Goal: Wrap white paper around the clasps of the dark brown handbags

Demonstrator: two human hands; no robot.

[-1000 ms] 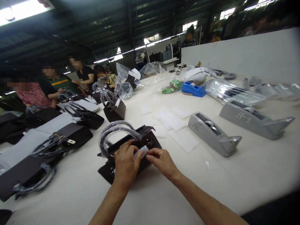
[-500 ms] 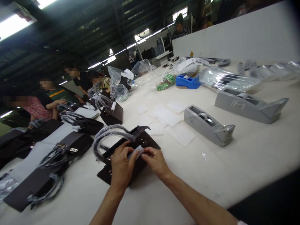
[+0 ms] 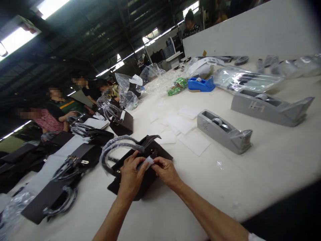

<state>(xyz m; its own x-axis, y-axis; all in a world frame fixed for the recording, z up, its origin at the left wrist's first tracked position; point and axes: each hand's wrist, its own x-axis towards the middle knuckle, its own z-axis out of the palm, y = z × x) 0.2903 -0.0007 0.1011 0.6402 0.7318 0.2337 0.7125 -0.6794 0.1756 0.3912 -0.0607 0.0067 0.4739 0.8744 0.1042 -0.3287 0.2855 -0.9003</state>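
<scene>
A dark brown handbag (image 3: 162, 152) stands on the white table in front of me, its handles (image 3: 106, 152) wrapped in clear plastic. At the bag's upper front, a small piece of white foam wrap (image 3: 149, 162) is pinched by both hands. My left hand (image 3: 132, 172) has its thumb and fingers closed on the wrap's left part. From the other side, my right hand (image 3: 166, 170) grips the wrap's right end between thumb and fingertips. Whatever lies beneath the wrap is hidden.
White foam sheets (image 3: 193, 142) lie beyond the bag. Right of them stand a grey tape dispenser (image 3: 224, 132), a larger grey one (image 3: 271, 108) and a blue one (image 3: 200, 84). More dark handbags (image 3: 60, 187) lie at left, where several people stand along the table.
The view has shifted slightly, so the bags at left appear further right. Both hands keep their hold on the foam wrap, with hardly any movement.
</scene>
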